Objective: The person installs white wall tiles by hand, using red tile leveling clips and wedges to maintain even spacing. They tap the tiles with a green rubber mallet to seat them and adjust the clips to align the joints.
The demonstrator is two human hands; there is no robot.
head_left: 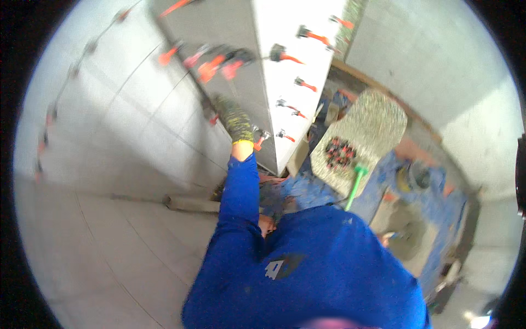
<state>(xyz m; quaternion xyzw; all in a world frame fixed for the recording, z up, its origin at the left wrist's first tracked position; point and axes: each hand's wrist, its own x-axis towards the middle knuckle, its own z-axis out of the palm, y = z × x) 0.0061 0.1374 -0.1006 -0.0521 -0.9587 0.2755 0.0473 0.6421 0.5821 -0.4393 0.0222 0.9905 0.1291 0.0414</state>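
Note:
My left hand (235,119), in a dark green and yellow speckled work glove with a yellow cuff, reaches up to a grey tile panel (227,19). Its fingers look stretched out along the panel's left edge, though they are blurred. Just left of them is a small red tile-levelling clip (213,119). To the right of the wrist, an orange-handled levelling clip (261,140) sits at the panel's lower part. More red and orange clips (211,68) stick out above the hand, smeared by motion. My right hand does not show.
A white tile strip (293,82) with several clips adjoins the panel. At right, a speckled board (378,118) holds a heap of red and black clips (339,153) and a green-handled mallet (357,181). Blue sheeting (315,189) covers the floor. Large pale tiles (139,129) line the left wall.

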